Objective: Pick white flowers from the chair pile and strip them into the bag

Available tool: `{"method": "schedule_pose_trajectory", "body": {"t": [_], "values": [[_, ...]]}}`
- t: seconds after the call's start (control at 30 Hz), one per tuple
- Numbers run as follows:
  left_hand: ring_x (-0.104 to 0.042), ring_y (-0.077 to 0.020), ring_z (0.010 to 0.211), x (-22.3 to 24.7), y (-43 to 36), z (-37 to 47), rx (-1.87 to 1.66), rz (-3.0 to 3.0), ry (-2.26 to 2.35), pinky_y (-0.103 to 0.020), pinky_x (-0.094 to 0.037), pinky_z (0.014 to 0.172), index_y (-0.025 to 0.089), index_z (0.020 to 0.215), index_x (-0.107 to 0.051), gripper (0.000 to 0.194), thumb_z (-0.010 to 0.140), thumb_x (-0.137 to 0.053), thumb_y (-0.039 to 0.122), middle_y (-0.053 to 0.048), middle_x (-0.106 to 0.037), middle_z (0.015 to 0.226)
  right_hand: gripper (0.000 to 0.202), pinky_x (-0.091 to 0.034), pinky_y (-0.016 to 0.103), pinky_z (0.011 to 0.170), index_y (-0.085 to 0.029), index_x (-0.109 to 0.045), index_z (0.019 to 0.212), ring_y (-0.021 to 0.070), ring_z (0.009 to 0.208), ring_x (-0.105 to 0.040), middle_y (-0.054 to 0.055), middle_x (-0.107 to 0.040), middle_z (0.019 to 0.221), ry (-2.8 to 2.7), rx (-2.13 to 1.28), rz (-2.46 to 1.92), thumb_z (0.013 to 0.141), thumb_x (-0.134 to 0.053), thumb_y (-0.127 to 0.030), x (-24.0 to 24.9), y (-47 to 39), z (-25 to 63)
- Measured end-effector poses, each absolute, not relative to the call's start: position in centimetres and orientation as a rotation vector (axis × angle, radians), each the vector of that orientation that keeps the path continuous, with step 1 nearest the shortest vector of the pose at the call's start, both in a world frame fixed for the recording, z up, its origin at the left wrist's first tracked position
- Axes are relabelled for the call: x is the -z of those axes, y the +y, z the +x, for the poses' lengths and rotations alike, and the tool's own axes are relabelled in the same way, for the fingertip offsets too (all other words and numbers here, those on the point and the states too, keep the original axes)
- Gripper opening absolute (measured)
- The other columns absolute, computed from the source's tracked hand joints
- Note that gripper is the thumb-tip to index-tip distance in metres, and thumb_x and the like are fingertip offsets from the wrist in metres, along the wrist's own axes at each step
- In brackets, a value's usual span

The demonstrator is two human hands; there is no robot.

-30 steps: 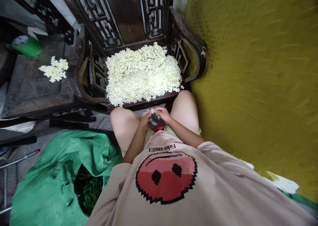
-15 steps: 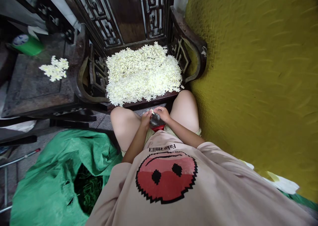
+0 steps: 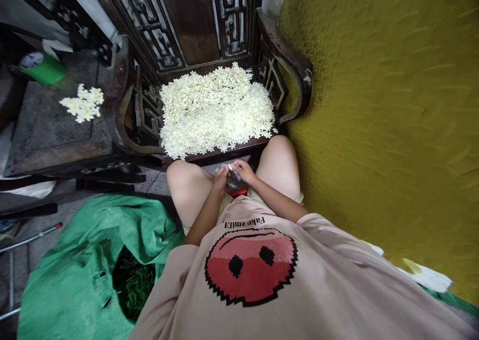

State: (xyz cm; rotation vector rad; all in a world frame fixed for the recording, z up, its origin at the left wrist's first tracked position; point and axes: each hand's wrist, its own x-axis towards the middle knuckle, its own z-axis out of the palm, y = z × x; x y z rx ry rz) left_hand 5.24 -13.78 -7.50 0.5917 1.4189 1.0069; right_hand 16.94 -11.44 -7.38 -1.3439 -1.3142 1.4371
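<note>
Fingers (image 3: 226, 170) of the left hand (image 3: 220, 179) are curled in, their tips closed on a small white flower (image 3: 230, 167). From the other side, the bent fingers of the right hand (image 3: 244, 171) reach the same flower, with thumb and fingertip close together; the tips are too small to tell whether they pinch it too. Between the two hands, the flower sits at the very ends of the fingers.

Bare knees (image 3: 187, 173) stand to either side of the fingers, and a bit of something red (image 3: 238, 193) shows just below them. On the near side is a pale pink shirt (image 3: 329, 285) with a red print on its front.

Straight beyond the fingers, a broad heap of white flowers (image 3: 217, 110) covers most of the seat of a dark wooden chair (image 3: 301, 76). Farther off to the left of the fingers, a small pile of flowers (image 3: 83, 104) lies on a dark table (image 3: 56, 138), with a green roll (image 3: 47, 69) behind it. Nearer, on the floor left of the fingers, is a green sack (image 3: 71, 260) with dark green stuff (image 3: 130, 282) inside its opening. Right of the fingers, past the knee, rises a yellow textured panel (image 3: 377, 105).
</note>
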Motion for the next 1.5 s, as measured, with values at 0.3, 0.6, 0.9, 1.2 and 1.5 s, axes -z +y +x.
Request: {"method": "schedule_pose_trajectory", "body": {"t": [0.3,0.6,0.9,1.2,1.5], "values": [[-0.050,-0.0115,0.064,7.0,-13.7,5.1,-1.132,0.711,1.504,-0.026,-0.039,0.066,0.017,0.072,-0.067,0.023,0.059,-0.072,0.035,0.000,-0.062,0.068,0.025,-0.040,0.026,0.070,-0.017,-0.063,0.066,0.0139,0.069,-0.052,0.001,-0.062,0.069,-1.215,-1.373,-1.394,0.070,-0.063,-0.042,8.1,-11.1,17.4],[-0.045,-0.0096,0.059,6.9,-13.5,4.8,-1.156,0.627,1.460,-0.024,-0.036,0.062,0.017,0.064,-0.065,0.016,0.057,-0.071,0.029,0.003,-0.056,0.059,0.021,-0.038,0.025,0.062,-0.015,-0.064,0.071,0.0124,0.061,-0.048,0.000,-0.058,0.064,-1.367,-1.311,-1.469,0.073,-0.060,-0.036,7.9,-11.4,17.2],[-0.038,-0.0048,0.048,6.6,-13.5,4.8,-1.116,0.342,1.389,-0.022,-0.026,0.051,0.015,0.065,-0.059,0.027,0.054,-0.077,0.032,0.005,-0.049,0.053,0.022,-0.038,0.026,0.065,-0.015,-0.068,0.075,0.0126,0.065,-0.049,0.000,-0.058,0.066,-1.352,-1.373,-1.322,0.071,-0.063,-0.036,7.6,-11.5,16.9],[-0.041,-0.0027,0.047,5.8,-13.4,4.8,-1.116,0.176,1.247,-0.019,-0.028,0.048,0.015,0.066,-0.056,0.026,0.057,-0.079,0.023,0.007,-0.050,0.055,0.028,-0.040,0.027,0.067,-0.016,-0.070,0.072,0.0137,0.068,-0.053,0.003,-0.063,0.070,-1.341,-1.360,-1.296,0.070,-0.066,-0.043,7.5,-11.5,17.1],[-0.045,-0.0037,0.048,5.6,-13.5,4.6,-1.025,0.167,1.163,-0.019,-0.033,0.049,0.017,0.072,-0.058,0.026,0.063,-0.079,0.030,0.006,-0.053,0.058,0.029,-0.042,0.029,0.070,-0.016,-0.072,0.072,0.0158,0.071,-0.057,0.005,-0.068,0.074,-1.261,-1.392,-1.285,0.067,-0.069,-0.044,7.2,-11.5,17.3]]}}
